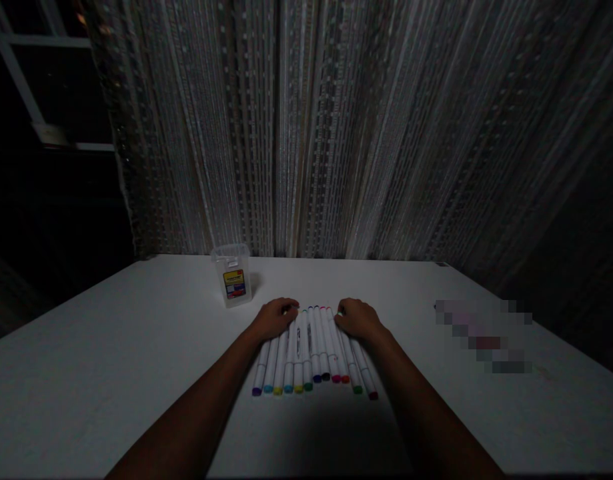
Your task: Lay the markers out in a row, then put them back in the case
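Observation:
A row of white markers (299, 347) lies side by side on the white table, fanned slightly, with coloured caps such as purple, blue, yellow, green, black, pink and red facing me. At the far left end of the row, my left hand (276, 319) curls over the markers, its thumb and index finger bent around their ends. Across from it, my right hand (359, 319) is closed over the far ends of the rightmost markers, thumb against them. Both hands partly hide the outer markers. Which individual markers each hand grips is hard to make out in the dim light.
A clear plastic container (233, 277) with a yellow and blue label stands upright behind my left hand. A blurred-out item (481, 337) lies at the table's right. A striped string curtain (296, 133) hangs behind the table's back edge, beside a dark window (56, 87).

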Motion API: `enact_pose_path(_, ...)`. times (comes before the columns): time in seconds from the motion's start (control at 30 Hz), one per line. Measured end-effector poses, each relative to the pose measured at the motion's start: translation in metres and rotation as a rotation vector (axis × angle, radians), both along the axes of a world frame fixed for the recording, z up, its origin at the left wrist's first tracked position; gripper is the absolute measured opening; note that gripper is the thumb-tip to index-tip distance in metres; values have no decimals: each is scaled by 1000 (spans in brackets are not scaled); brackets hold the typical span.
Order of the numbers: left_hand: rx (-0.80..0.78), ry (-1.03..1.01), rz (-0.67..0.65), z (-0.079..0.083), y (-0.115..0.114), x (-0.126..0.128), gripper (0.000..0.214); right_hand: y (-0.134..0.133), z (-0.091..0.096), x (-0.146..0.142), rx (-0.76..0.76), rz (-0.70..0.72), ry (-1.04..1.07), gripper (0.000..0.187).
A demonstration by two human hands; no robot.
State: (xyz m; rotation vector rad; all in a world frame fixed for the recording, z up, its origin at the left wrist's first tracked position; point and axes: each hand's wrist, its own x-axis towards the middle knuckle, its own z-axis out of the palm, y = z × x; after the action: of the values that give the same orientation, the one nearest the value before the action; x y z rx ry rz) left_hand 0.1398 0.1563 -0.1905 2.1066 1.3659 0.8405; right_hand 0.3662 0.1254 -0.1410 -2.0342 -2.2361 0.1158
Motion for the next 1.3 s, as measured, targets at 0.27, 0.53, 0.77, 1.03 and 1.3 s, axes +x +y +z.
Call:
enact_pose_path(0.27, -8, 1, 13, -1, 0, -1, 33, -1, 1, 0, -17, -28, -8, 23)
enact_pose_path(0.53, -7, 3, 17, 0, -1, -1, 33, -5, -3, -15, 142, 109, 36, 32)
enact_pose_path(0.77, -11, 6, 17, -1, -1, -1, 33, -6, -3, -19, 52, 129, -12, 33)
enact_pose_path(1.03, 6, 66, 32, 7, -7, 3, 33, -10, -3, -22, 128, 135, 26, 34)
enact_pose_path(1.3, 24, 128, 53, 13, -12, 5, 31, -16, -4, -43, 117, 346, 34, 35)
